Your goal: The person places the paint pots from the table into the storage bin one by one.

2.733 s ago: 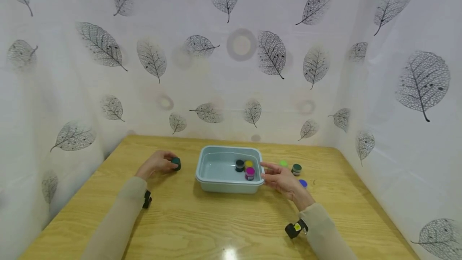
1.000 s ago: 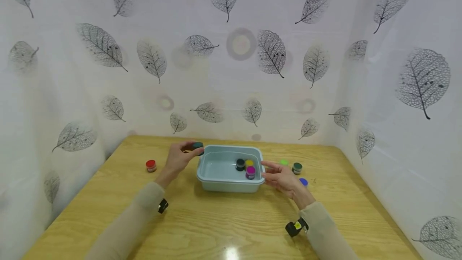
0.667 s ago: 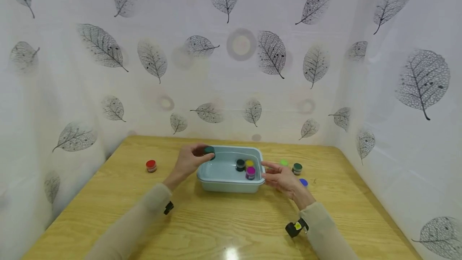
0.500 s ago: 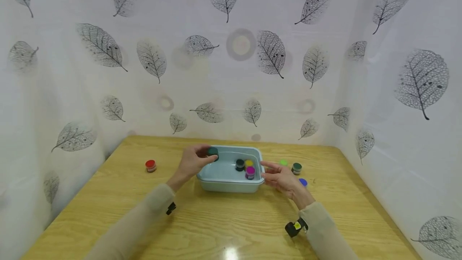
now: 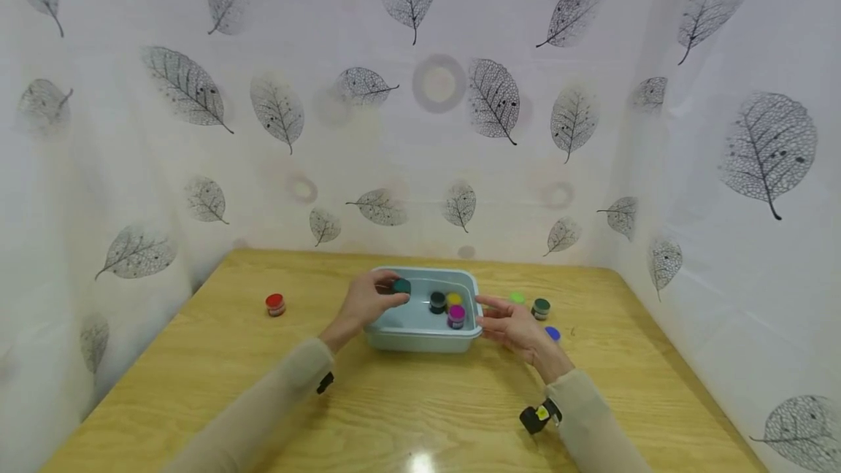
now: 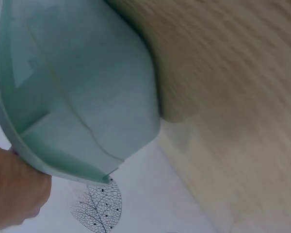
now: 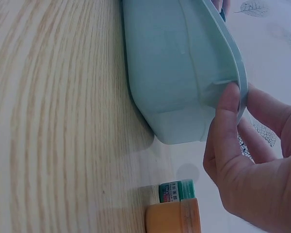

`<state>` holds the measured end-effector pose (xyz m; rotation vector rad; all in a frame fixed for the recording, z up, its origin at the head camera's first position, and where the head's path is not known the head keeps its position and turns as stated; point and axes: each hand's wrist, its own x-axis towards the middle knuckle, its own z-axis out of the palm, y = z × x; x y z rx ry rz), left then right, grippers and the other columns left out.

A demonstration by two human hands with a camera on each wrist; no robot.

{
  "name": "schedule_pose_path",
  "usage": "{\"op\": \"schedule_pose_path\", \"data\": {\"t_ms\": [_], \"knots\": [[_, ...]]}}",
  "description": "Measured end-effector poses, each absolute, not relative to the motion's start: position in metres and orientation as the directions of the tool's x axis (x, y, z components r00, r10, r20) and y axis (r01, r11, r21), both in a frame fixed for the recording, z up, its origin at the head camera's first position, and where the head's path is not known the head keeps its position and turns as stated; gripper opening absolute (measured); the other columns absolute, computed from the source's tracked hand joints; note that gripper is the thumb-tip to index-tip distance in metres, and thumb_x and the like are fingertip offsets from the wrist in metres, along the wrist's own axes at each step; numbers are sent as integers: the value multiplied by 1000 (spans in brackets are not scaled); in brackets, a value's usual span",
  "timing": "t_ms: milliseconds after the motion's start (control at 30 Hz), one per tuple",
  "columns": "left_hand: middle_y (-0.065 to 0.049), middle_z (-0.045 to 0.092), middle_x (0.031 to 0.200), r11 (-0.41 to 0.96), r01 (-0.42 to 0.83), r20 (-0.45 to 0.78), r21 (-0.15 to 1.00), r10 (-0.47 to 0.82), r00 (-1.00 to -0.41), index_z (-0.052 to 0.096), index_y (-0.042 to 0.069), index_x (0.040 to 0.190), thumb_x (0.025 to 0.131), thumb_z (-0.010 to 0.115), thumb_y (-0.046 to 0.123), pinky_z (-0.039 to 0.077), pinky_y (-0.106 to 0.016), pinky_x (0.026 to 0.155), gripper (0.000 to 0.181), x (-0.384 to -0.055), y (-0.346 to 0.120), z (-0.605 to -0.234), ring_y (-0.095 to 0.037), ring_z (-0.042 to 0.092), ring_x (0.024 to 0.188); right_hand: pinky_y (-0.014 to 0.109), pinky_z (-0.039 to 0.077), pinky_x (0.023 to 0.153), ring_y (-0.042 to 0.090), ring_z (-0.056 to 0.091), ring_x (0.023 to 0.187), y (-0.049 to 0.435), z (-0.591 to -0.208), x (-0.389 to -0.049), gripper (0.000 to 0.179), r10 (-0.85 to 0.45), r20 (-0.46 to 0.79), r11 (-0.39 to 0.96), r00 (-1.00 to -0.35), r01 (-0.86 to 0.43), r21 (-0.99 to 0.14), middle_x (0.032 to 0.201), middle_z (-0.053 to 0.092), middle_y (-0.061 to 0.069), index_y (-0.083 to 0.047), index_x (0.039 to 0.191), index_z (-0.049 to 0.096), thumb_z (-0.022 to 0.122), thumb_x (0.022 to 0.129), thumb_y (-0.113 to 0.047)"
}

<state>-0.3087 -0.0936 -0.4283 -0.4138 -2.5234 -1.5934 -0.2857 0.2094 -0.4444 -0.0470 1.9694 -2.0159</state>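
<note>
My left hand holds a small dark teal paint jar between thumb and fingers, over the left half of a pale blue plastic basin. Inside the basin, toward its right end, stand a black jar, a yellow-lidded jar and a magenta jar. My right hand grips the basin's right rim, thumb and fingers on either side of it in the right wrist view. In the left wrist view the basin's outer wall hides the jar, and only part of the hand shows.
A red-lidded jar stands on the table left of the basin. Beyond the right hand are a lime-lidded jar, a dark green jar and a blue-lidded jar. The right wrist view also shows an orange jar. A leaf-print curtain surrounds the table.
My left hand has lifted the teal jar off the left of the table and carried it right, over the basin, uncovering the red-lidded jar. My right hand stays at the rim.
</note>
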Motion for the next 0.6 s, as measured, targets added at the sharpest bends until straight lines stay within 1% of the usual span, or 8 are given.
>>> {"op": "schedule_pose_path", "data": {"t_ms": [167, 267, 433, 600], "knots": [[-8, 72, 100, 414, 266, 181, 870, 233, -955, 70, 5, 111, 80, 81, 13, 60, -29, 72, 34, -306, -85, -423, -20, 69, 90, 29, 58, 87, 18, 64, 99, 210, -444, -285, 58, -256, -203, -10, -945, 212, -977, 117, 52, 12, -4, 147, 43, 64, 93, -4], [-7, 72, 100, 438, 240, 138, 866, 252, -958, 70, 6, 110, 81, 80, 13, 60, -28, 74, 31, -307, -78, -421, -19, 68, 90, 29, 58, 88, 20, 64, 101, 210, -443, -286, 58, -255, -204, -16, -945, 215, -977, 119, 52, 12, -4, 147, 42, 64, 94, -4], [-8, 71, 102, 467, 242, 122, 851, 272, -954, 71, 6, 108, 80, 80, 12, 59, -31, 79, 30, -310, -68, -421, -21, 67, 93, 28, 58, 86, 20, 64, 102, 210, -443, -287, 58, -260, -199, -23, -945, 212, -977, 116, 53, 11, -3, 148, 41, 63, 94, -3], [-6, 71, 102, 498, 226, 92, 837, 279, -956, 72, 9, 106, 79, 82, 14, 58, -32, 79, 29, -314, -63, -426, -19, 67, 94, 28, 58, 86, 20, 64, 101, 210, -444, -286, 58, -277, -200, -22, -940, 214, -976, 116, 53, 11, -2, 148, 39, 62, 95, -2]]}}
